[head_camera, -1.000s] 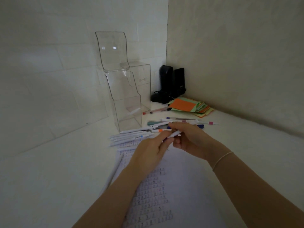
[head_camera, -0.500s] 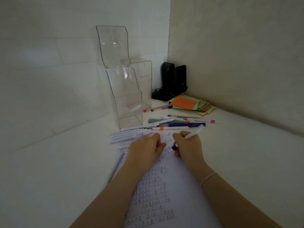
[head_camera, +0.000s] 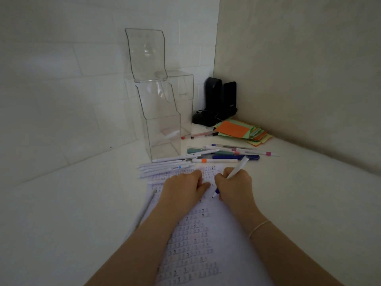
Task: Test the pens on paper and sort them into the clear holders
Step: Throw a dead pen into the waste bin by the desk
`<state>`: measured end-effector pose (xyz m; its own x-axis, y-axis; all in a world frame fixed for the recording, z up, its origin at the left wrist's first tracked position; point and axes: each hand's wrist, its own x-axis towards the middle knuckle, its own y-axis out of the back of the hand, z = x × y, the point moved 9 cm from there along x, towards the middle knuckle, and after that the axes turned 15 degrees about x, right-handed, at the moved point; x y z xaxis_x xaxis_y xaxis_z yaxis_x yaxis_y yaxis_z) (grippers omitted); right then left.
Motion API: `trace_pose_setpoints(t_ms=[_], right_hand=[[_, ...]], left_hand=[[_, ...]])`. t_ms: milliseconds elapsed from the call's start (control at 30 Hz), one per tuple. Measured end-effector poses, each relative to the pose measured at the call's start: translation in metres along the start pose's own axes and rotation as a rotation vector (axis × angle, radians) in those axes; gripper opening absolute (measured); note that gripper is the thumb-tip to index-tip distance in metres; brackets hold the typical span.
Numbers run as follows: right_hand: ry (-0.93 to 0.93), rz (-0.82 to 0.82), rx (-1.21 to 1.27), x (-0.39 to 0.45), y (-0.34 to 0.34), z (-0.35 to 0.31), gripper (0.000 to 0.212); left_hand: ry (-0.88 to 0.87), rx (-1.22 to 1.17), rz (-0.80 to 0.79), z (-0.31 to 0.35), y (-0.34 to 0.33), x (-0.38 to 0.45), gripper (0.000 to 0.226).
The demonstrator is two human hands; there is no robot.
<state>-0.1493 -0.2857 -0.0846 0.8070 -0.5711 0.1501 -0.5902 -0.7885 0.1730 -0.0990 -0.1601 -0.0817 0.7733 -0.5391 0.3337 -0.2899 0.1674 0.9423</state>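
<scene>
White pen (head_camera: 235, 172) tilted on paper (head_camera: 206, 234), clear holders (head_camera: 162, 120) upright behind

Nothing here can be read with any certainty. The sheet of paper (head_camera: 198, 240) carries rows of small handwritten marks from its far edge down toward 6 o'clock, most in dark ink with some fainter pink and blue ones, but each is too small and blurred to make out as a letter or digit (several look like a short upright stroke with a hook). One white pen (head_camera: 165, 169) at about 11 o'clock from the left hand (head_camera: 183, 188) bears a short dark printed word beside a blue band; its letters are too small to read.
</scene>
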Motion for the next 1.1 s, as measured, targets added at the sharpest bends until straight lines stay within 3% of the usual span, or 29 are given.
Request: trace_pose_setpoints(t_ms=[500, 700, 933, 1100], right_hand=[[0.113, 0.010, -0.072, 0.001, 0.000, -0.010, 0.042], [0.027, -0.006, 0.005, 0.001, 0.000, 0.001, 0.042], [0.142, -0.027, -0.134, -0.001, -0.006, -0.015, 0.047], [-0.001, 0.014, 0.302, 0.004, 0.011, 0.000, 0.033]], left_hand=[[-0.002, -0.005, 0.005, 0.000, 0.001, 0.000, 0.031], [0.003, -0.028, 0.019, 0.000, 0.003, 0.000, 0.029], [-0.027, -0.200, 0.116, 0.001, 0.014, -0.003, 0.018], [-0.060, -0.354, 0.114, 0.007, 0.015, -0.004, 0.026]])
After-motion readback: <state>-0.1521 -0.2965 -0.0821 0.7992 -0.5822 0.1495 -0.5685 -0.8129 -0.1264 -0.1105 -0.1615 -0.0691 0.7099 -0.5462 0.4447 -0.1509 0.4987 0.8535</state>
